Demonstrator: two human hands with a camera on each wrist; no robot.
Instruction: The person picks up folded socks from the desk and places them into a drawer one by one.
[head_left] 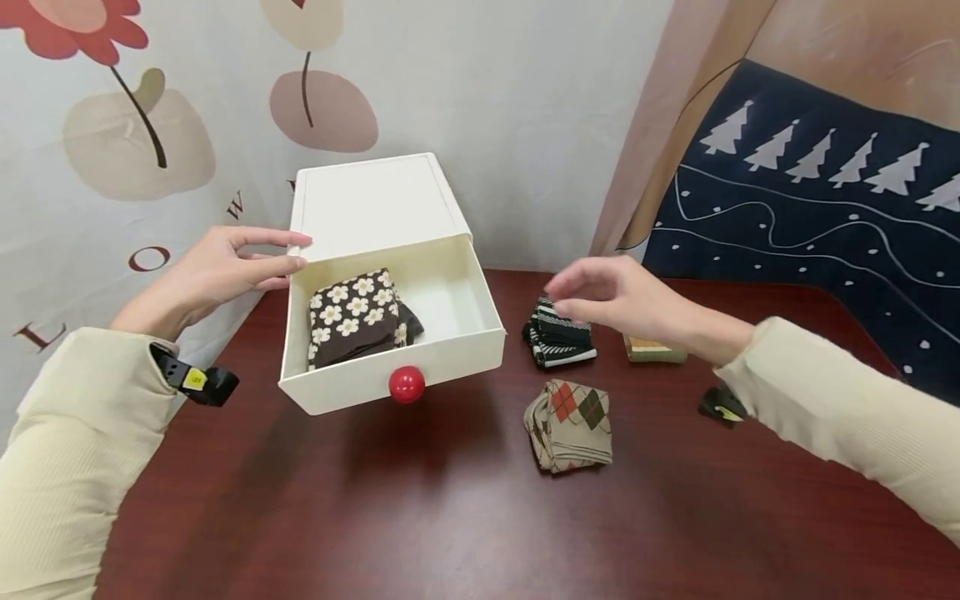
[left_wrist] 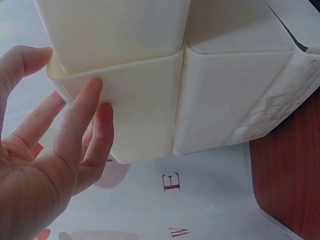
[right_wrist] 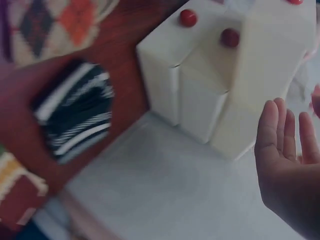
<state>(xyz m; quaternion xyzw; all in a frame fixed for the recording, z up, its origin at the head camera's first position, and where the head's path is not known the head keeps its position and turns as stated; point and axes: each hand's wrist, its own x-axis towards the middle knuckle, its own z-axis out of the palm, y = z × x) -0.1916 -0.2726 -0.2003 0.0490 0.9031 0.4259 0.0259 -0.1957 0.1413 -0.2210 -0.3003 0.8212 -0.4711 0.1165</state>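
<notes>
A white cabinet has its top drawer pulled out by its red knob side. Inside lie folded dark socks with white flowers, partly over another dark piece. My left hand touches the cabinet's front left corner with extended fingers; in the left wrist view its fingertips rest on the side wall by the edge. In the air above folded black-and-white striped socks, my right hand has loosely bent fingers and holds nothing. Folded argyle socks lie nearer on the table.
A folded yellow and green piece sits behind the right wrist, partly covered by it. Lower drawers with red knobs show in the right wrist view. A printed curtain hangs behind the dark red table; a navy tree-patterned cloth is at right.
</notes>
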